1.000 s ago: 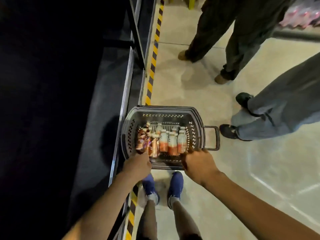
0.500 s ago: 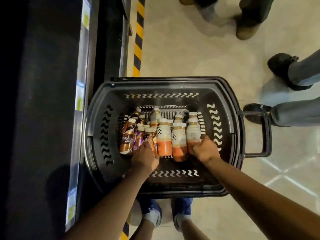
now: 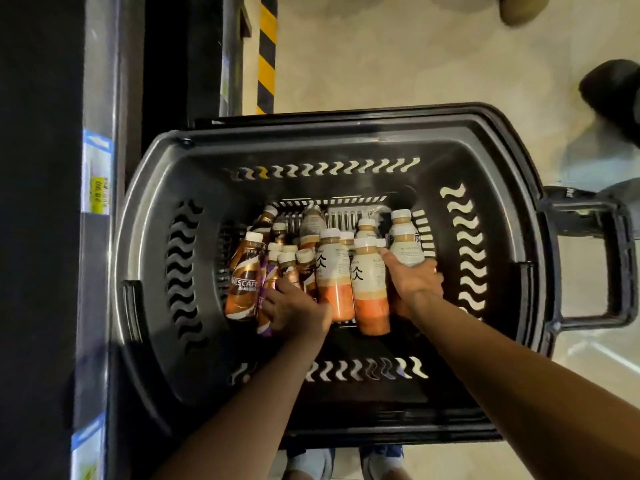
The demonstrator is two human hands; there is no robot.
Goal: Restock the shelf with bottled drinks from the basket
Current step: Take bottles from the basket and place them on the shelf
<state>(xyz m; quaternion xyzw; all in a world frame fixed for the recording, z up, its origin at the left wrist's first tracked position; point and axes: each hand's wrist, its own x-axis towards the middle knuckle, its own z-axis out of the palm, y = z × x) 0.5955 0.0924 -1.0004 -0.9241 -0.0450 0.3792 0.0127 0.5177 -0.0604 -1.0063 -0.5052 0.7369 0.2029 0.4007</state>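
Note:
A black plastic basket [image 3: 149, 258] stands on the floor below me, holding several bottled drinks. Brown Nescafe bottles [image 3: 244, 282] lie on its left side; white-and-orange bottles [image 3: 334, 275] stand in the middle and right. My left hand [image 3: 294, 308] is down among the brown and purple bottles, fingers closed around one of them. My right hand [image 3: 414, 277] wraps the lower part of a white-labelled bottle [image 3: 405, 242] at the right of the group. The shelf [image 3: 98, 174] runs along the left, its edge carrying price tags.
The basket's handle [image 3: 620, 268] sticks out to the right. A yellow-and-black floor stripe [image 3: 266, 57] runs along the shelf base. Other people's shoes [image 3: 611, 95] stand on the floor at the upper right. My own shoes [image 3: 381, 460] show below the basket.
My view has dropped closer over the basket. Both hands went from the near rim down into the bottles and closed on one each.

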